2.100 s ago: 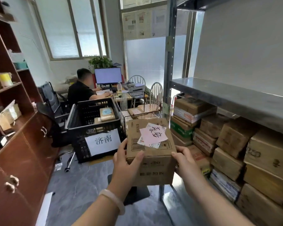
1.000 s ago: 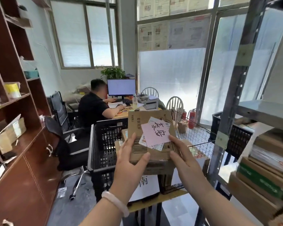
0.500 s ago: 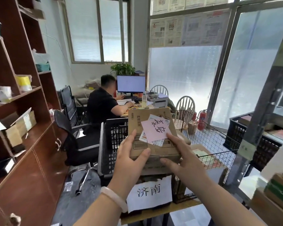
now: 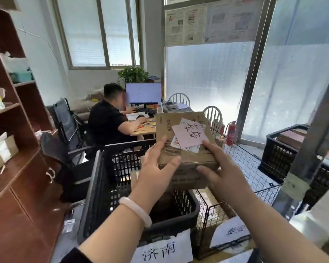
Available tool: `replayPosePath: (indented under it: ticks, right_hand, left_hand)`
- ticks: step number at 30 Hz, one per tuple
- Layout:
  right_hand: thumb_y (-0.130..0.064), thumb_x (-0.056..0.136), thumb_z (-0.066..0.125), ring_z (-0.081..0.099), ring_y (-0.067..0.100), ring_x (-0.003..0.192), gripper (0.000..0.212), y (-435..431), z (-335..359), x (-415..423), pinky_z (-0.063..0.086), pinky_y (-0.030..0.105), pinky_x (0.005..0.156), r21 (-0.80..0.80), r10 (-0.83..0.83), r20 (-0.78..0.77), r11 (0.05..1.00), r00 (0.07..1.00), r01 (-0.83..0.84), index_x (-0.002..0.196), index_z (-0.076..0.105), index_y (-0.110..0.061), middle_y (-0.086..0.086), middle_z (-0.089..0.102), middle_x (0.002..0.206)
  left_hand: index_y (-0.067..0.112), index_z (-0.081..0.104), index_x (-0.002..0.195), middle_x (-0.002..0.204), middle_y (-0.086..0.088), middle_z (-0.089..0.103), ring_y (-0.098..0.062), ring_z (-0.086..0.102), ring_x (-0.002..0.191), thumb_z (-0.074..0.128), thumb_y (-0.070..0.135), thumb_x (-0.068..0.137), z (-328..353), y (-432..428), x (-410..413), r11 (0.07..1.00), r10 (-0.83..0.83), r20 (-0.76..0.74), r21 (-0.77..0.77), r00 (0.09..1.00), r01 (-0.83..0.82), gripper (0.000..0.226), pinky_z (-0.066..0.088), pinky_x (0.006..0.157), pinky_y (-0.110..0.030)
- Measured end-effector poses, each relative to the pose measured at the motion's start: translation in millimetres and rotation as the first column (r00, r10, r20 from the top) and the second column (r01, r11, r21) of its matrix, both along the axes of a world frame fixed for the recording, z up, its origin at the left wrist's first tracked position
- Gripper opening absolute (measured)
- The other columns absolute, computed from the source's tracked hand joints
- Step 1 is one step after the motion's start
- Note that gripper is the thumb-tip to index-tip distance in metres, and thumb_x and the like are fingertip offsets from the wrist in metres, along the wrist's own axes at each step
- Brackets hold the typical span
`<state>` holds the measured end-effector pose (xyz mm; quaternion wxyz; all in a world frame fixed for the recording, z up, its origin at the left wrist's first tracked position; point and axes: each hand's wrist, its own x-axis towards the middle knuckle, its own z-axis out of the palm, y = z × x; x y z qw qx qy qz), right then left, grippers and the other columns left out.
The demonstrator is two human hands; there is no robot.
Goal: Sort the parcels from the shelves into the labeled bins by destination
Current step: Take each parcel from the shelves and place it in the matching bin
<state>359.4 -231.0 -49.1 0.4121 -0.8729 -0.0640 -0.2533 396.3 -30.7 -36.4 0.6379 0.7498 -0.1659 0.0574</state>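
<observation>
I hold a brown cardboard parcel [image 4: 180, 154] with both hands, above the bins. A pink handwritten note [image 4: 189, 136] lies on its top. My left hand [image 4: 156, 169] grips the parcel's left side, a white bangle on the wrist. My right hand [image 4: 219, 170] grips its right side. Below stands a black plastic crate [image 4: 97, 188] with a white paper label reading 济南 [image 4: 161, 249]. To the crate's right is a wire mesh bin [image 4: 254, 168] with its own paper label [image 4: 231, 231], too blurred to read.
A brown wooden shelf unit [image 4: 13, 149] lines the left wall. A person in black [image 4: 108, 120] sits at a desk with a monitor [image 4: 143, 93] behind the bins. At right, a grey metal rack post [image 4: 311, 149] stands in front of another black crate [image 4: 279, 154].
I have turned away from the parcel shelves and come up to the bins, carrying the parcel in both hands. The crates now lie directly under the parcel.
</observation>
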Motion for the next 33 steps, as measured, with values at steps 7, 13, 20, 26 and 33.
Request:
replayPosePath:
  ticks: [7, 13, 20, 26, 33]
  right_hand:
    - [-0.029, 0.089, 0.068, 0.051, 0.011, 0.109, 0.059, -88, 12, 61, 0.048, 0.029, 0.087, 0.041, -0.085, -0.035, 0.995, 0.996, 0.086, 0.135, 0.041, -0.054, -0.013, 0.049, 0.126]
    - [-0.033, 0.090, 0.066, 0.050, 0.009, 0.105, 0.056, -144, -1, 117, 0.039, 0.012, 0.073, 0.028, -0.074, -0.129, 0.997, 0.989, 0.078, 0.131, 0.038, -0.059, -0.010, 0.050, 0.124]
    - [-0.029, 0.094, 0.062, 0.049, 0.011, 0.105, 0.043, -170, -32, 185, 0.035, 0.010, 0.072, 0.050, -0.028, -0.208, 0.998, 0.978, 0.039, 0.126, 0.042, -0.051, -0.007, 0.051, 0.119]
    - [-0.032, 0.095, 0.058, 0.049, -0.001, 0.094, 0.044, -158, -70, 232, 0.036, 0.009, 0.064, 0.039, 0.018, -0.288, 0.999, 0.958, -0.008, 0.137, 0.044, -0.040, -0.004, 0.053, 0.120]
    - [-0.033, 0.094, 0.060, 0.047, 0.010, 0.112, 0.052, -140, -103, 270, 0.047, 0.031, 0.093, 0.043, -0.014, -0.300, 0.999, 0.954, 0.028, 0.143, 0.041, -0.035, -0.004, 0.048, 0.132]
  left_hand:
    - [0.069, 0.043, 0.126, 0.145, 0.011, 0.045, -0.017, 0.051, 0.128, 0.058, 0.062, 0.078, 8, -75, 80, 0.985, -0.158, -0.099, -0.079, 0.982, 0.151, 0.050, 0.044, 0.107, -0.045]
    - [0.069, 0.043, 0.123, 0.146, 0.014, 0.046, -0.015, 0.044, 0.134, 0.054, 0.068, 0.077, -8, -123, 139, 0.981, -0.182, -0.193, -0.104, 0.964, 0.164, 0.047, 0.037, 0.112, -0.048]
    - [0.035, 0.037, 0.148, 0.146, 0.017, 0.042, -0.006, 0.037, 0.134, 0.041, 0.046, 0.102, -32, -141, 187, 0.990, -0.140, -0.246, -0.008, 0.959, 0.142, 0.048, 0.027, 0.113, -0.030]
    - [0.027, 0.031, 0.153, 0.153, 0.013, 0.036, -0.007, 0.031, 0.141, 0.039, 0.052, 0.101, -59, -131, 225, 0.966, -0.053, -0.250, 0.232, 0.967, 0.113, 0.058, 0.023, 0.113, -0.025]
    - [0.030, 0.035, 0.151, 0.144, 0.020, 0.036, 0.000, 0.027, 0.137, 0.039, 0.050, 0.101, -70, -111, 237, 0.909, 0.067, -0.110, 0.416, 0.992, -0.015, 0.054, 0.020, 0.117, -0.028]
